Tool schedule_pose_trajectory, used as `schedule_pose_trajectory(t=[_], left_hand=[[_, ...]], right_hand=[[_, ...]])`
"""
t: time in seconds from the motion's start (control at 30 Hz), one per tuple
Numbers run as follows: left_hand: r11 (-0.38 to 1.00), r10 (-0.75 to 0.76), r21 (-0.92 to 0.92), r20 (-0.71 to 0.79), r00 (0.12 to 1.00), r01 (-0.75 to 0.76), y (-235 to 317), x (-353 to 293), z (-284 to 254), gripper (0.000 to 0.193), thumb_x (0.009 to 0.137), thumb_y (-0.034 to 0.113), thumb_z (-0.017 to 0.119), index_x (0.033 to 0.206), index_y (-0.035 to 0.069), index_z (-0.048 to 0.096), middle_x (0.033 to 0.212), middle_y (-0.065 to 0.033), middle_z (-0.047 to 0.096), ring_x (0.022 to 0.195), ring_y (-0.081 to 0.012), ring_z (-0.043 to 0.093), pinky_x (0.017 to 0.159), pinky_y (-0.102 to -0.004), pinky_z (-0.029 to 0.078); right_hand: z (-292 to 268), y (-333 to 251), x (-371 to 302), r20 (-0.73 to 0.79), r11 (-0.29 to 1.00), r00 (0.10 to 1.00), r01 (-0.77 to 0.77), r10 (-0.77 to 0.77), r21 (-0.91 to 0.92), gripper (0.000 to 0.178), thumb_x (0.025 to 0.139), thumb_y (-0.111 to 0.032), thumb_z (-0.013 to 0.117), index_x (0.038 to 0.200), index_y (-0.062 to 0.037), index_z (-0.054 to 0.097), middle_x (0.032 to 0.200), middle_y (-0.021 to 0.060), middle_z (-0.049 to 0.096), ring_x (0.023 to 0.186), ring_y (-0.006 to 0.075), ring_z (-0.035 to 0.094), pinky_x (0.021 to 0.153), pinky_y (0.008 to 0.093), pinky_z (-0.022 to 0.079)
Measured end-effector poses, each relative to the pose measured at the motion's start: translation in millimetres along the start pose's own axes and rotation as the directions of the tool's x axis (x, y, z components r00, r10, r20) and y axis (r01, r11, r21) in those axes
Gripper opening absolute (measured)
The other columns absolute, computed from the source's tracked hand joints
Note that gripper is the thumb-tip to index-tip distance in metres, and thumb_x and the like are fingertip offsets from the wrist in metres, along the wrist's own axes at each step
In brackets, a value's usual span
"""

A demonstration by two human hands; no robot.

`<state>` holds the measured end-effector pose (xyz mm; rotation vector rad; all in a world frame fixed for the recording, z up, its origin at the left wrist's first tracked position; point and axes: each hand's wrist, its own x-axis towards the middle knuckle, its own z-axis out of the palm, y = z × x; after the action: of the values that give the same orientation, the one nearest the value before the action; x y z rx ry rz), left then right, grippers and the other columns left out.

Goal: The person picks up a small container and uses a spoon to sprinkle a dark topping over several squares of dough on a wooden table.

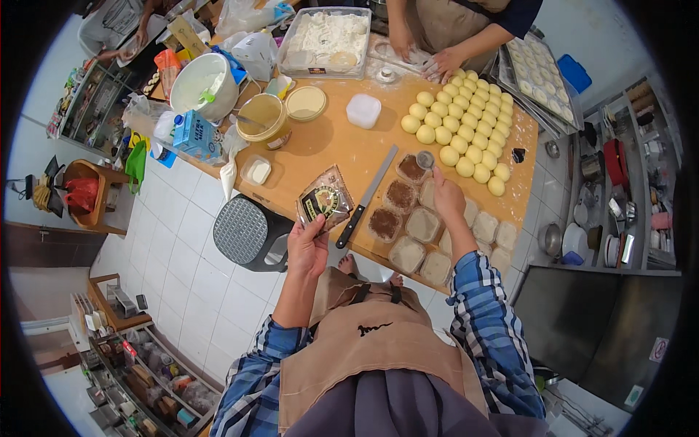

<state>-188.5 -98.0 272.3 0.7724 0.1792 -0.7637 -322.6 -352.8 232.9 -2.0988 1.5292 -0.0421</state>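
My left hand [309,247] is closed around the lower corner of a brown plastic packet [320,195], held up near the table's front edge. My right hand [449,198] grips a small round metal sieve [424,159] above the far cup in a group of clear square cups. Dark brown powder covers that far cup [410,169], a middle cup [400,196] and a near cup [384,224]. Beside them, several more cups [423,225] have a pale, beige top. A long knife [369,193] with a black handle lies between the packet and the cups.
Rows of yellow dough balls [466,126] sit beyond the cups. Another person's hands [444,60] work dough at the far edge, near a flour tub [325,44]. At left stand a yellow bucket [263,122], a milk carton [195,135] and a white bowl [206,84]. A stool [241,227] touches the left front.
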Motion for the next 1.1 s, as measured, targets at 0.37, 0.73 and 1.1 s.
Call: schedule_pose_trajectory(t=[0.37,0.73,1.1], left_hand=[[1.000,-0.011,0.002,0.045,0.999,0.011,-9.0,-4.0,7.8,0.027,0.078,-0.003,0.057,0.103,0.000,0.050,0.095,-0.0086,0.061,0.082,-0.0150,0.061,0.074,-0.0250,0.052],[0.974,-0.095,0.220,0.192,0.977,0.051,-61.2,18.8,39.6,0.028,0.078,-0.004,0.056,0.105,-0.001,0.049,0.098,-0.0097,0.059,0.087,-0.0169,0.059,0.081,-0.0291,0.048],[0.978,-0.098,0.202,0.220,0.971,0.053,-70.1,22.5,40.5,0.026,0.079,-0.005,0.053,0.104,-0.001,0.049,0.097,-0.0095,0.060,0.087,-0.0170,0.060,0.078,-0.0273,0.049]], right_hand=[[-14.4,13.3,-8.2,0.017,0.999,1.000,0.003,-0.004,0.043,0.071,0.087,-0.054,0.021,0.078,0.0031,0.063,0.084,0.0279,0.058,0.085,0.0415,0.055,0.076,0.0465,0.042],[-21.2,54.8,-54.7,0.048,0.998,0.997,0.055,-0.055,0.013,0.067,0.087,-0.053,0.023,0.081,-0.0016,0.064,0.083,0.0259,0.059,0.084,0.0402,0.056,0.075,0.0459,0.043],[-25.7,54.9,-39.8,0.101,0.998,0.994,-0.046,0.040,0.050,0.072,0.087,-0.056,0.019,0.084,0.0006,0.064,0.090,0.0251,0.059,0.091,0.0386,0.055,0.079,0.0452,0.042]])
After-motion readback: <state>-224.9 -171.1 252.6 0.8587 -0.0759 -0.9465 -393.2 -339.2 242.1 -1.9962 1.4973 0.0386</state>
